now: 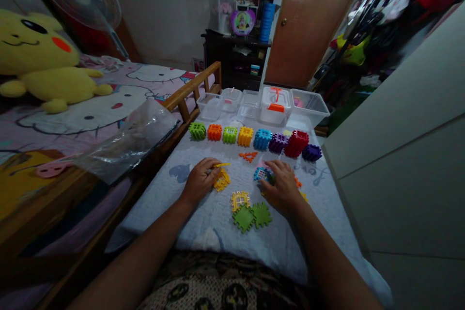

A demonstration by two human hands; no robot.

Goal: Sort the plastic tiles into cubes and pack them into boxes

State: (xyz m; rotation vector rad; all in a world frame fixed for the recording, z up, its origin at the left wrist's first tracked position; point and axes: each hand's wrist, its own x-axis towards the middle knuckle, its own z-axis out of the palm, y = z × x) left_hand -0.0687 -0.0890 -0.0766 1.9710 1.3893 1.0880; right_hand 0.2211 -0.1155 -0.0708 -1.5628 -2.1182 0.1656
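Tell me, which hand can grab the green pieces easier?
Probably the right hand. The green pieces lie just beside it, near the wrist. The left hand is farther off, and its fingers pinch a yellow piece. The right one rests on a blue piece.

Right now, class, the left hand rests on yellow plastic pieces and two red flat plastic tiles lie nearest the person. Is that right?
No. The head view shows the two flat plastic tiles nearest the person are green, not red. The left hand does rest on yellow plastic pieces.
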